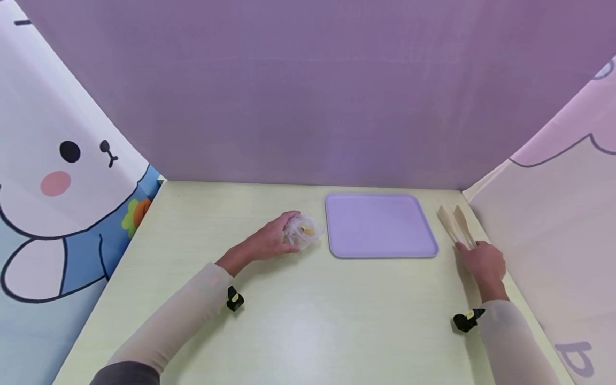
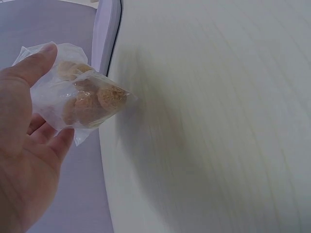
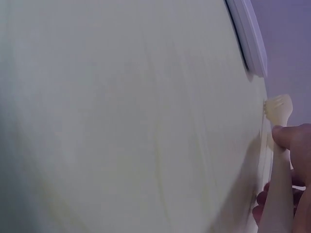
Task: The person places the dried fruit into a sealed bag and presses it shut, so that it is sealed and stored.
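My left hand (image 1: 271,239) grips a clear plastic bag (image 1: 303,231) just left of the tray. In the left wrist view, several brown, rough, rounded pieces (image 2: 112,98) show through the bag; what they are cannot be told. Thumb and fingers lie on opposite sides of the bag, which seems to be just above the table. At the right side my right hand (image 1: 484,263) holds cream-coloured tongs (image 1: 447,221), their two arms spread apart and pointing away from me. One toothed tip (image 3: 278,109) appears in the right wrist view, with the thumb along that arm.
A lilac rectangular tray (image 1: 382,224) lies between the hands, towards the back of the pale table (image 1: 308,321). A purple panel (image 1: 308,96) rises behind the table. Printed cloths stand along the left (image 1: 53,214) and right (image 1: 553,224) sides.
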`<action>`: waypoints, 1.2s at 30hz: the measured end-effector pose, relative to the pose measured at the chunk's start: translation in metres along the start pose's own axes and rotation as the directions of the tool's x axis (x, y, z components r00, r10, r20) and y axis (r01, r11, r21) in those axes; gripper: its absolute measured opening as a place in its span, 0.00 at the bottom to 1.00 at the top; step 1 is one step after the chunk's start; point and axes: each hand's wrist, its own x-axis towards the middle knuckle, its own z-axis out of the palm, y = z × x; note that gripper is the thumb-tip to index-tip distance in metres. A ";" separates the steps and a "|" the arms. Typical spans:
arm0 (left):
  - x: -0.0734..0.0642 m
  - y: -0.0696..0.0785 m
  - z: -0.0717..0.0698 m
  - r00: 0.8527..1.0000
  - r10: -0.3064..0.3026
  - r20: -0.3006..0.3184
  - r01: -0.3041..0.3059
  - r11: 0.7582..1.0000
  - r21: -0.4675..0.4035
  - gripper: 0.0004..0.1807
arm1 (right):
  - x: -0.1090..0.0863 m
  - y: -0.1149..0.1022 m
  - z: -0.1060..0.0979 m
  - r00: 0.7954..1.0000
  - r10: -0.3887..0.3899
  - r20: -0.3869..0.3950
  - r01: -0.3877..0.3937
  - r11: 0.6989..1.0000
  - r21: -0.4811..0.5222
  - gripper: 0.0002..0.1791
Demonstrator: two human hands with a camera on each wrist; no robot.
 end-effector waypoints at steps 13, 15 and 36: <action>-0.002 -0.001 -0.001 1.000 -0.005 0.002 0.005 1.000 -0.010 0.51 | 0.003 0.003 0.003 1.000 -0.019 0.002 0.019 0.999 -0.030 0.37; -0.002 -0.001 0.000 1.000 -0.002 0.002 0.002 1.000 -0.013 0.51 | 0.004 0.005 0.003 1.000 -0.013 0.010 0.013 1.000 -0.026 0.39; -0.002 0.002 0.000 1.000 0.009 0.000 -0.009 1.000 -0.002 0.51 | -0.012 -0.070 -0.016 0.946 -0.157 -0.285 0.206 0.967 0.151 0.31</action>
